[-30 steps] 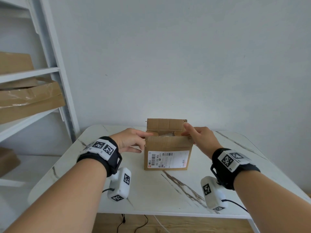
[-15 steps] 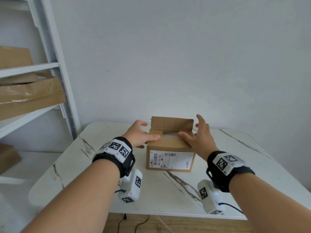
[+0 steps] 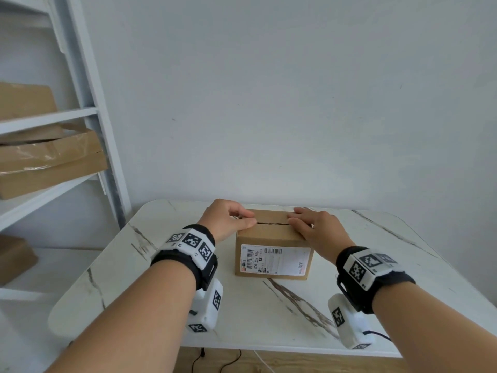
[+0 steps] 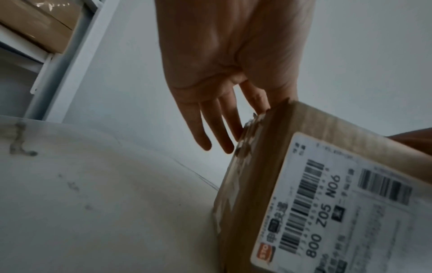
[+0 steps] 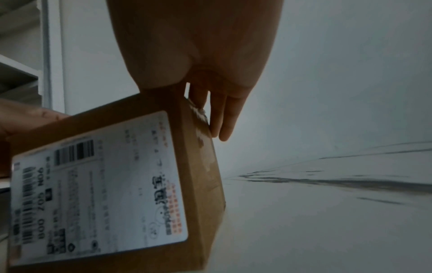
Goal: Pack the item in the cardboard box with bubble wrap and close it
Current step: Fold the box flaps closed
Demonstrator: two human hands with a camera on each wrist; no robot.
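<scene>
Box: cardboard box (image 3: 273, 232) shut on marble table (image 3: 269, 313).
Left hand (image 3: 224, 218): flat, pressing lid.
Right hand (image 3: 317, 227): flat, pressing lid.

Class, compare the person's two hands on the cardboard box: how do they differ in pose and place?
The left hand sits at the cardboard box's left end, thumb by the seam, fingers down over that side; the right hand lies at the right end, more flatly across the top. Both press on the closed flaps, and neither grips anything.

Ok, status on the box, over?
Left hand and right hand flat on box top. Flaps down, thin seam showing, untaped. Nothing in the way.
</scene>
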